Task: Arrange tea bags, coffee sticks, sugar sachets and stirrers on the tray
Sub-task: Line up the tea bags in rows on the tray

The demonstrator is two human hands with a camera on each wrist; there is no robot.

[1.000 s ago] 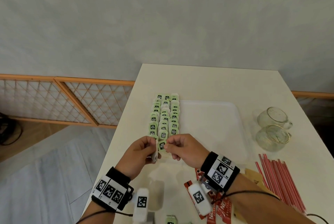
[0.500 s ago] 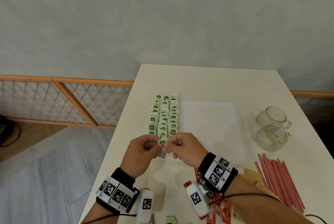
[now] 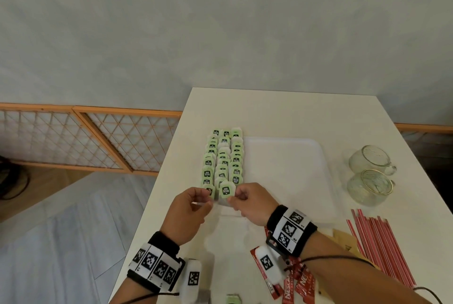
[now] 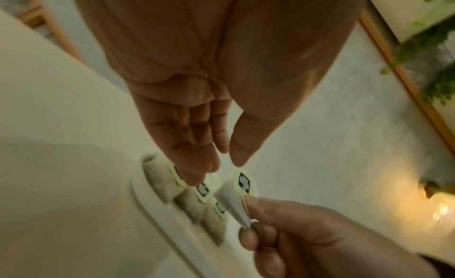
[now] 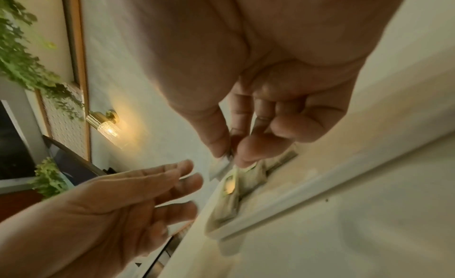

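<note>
Several green-labelled tea bags (image 3: 223, 159) lie in three rows along the left side of the white tray (image 3: 289, 176). My right hand (image 3: 235, 199) pinches one more tea bag (image 3: 226, 191) between thumb and forefinger, just over the near end of the rows. The right wrist view shows the same pinch (image 5: 230, 155) on the tea bag (image 5: 221, 167). My left hand (image 3: 206, 199) hovers close beside it with straight fingers that hold nothing; in the left wrist view this hand (image 4: 225, 159) has its thumb and fingers apart above the held tea bag (image 4: 242, 183).
Two glass mugs (image 3: 370, 161) stand right of the tray. Red stirrers (image 3: 382, 247) lie at the near right, with brown sachets (image 3: 343, 240) beside them. Red coffee sticks (image 3: 294, 286) lie under my right wrist. A loose tea bag (image 3: 234, 300) sits at the bottom edge. The table's left edge runs close to my left hand.
Both hands held the tea bag together before. Now the left hand has let go and opened, and the right hand has carried the bag forward to the near end of the rows.
</note>
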